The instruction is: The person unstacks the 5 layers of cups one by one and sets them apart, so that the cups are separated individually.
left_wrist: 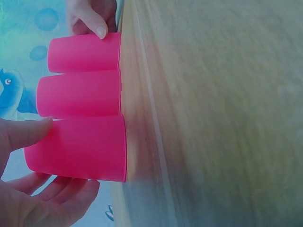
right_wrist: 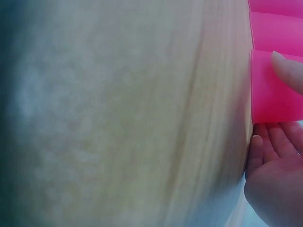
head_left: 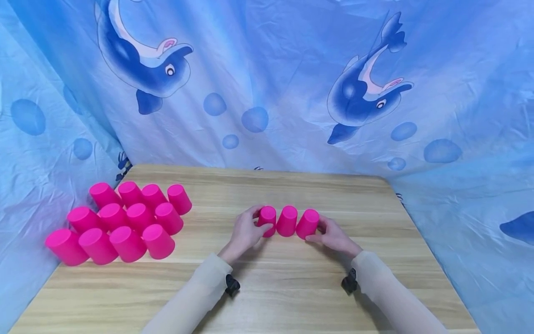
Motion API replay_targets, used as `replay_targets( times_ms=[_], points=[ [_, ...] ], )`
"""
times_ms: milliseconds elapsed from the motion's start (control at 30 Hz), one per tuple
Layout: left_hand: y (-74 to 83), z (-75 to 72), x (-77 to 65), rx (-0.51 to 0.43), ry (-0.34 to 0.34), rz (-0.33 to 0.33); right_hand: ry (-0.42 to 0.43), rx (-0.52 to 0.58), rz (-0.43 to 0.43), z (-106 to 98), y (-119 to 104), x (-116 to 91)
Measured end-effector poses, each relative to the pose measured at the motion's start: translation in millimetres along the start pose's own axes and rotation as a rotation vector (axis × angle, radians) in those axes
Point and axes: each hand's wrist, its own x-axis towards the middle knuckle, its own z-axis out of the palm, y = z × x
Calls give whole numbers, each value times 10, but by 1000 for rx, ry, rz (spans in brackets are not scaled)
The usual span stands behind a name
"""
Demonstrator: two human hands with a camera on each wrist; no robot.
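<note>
Three pink plastic cups stand upside down in a short row at the middle of the table. My left hand [head_left: 246,230] grips the left cup [head_left: 268,220], thumb on its near side and fingers around its outer side. At the other end, my right hand [head_left: 332,235] holds the right cup [head_left: 308,223] between thumb and fingers. Between them stands the middle cup [head_left: 287,221], untouched by either hand. In the left wrist view the left cup [left_wrist: 80,149] has its rim on the table. The right wrist view shows my right thumb on the right cup [right_wrist: 274,94].
On the left of the wooden table [head_left: 292,292], several more pink cups [head_left: 127,243] stand upside down in three rows. A blue curtain [head_left: 288,69] with dolphins hangs behind the table and along both sides.
</note>
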Motion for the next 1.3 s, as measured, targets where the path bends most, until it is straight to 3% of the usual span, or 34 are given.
replay_targets(
  times_ms=[400,667,1100,1300],
  points=[
    [-37,-119,32,-47,26,-6,-9,9,2,6,5,9],
    [-107,-327,80,-14,100,-30,-9,11,3,-6,-9,4],
    [-348,-703,142,23,250,-141,-13,16,1,-11,32,8],
    [-412,-868,179,16,279,-166,-3,12,12,-5,28,6]
  ],
)
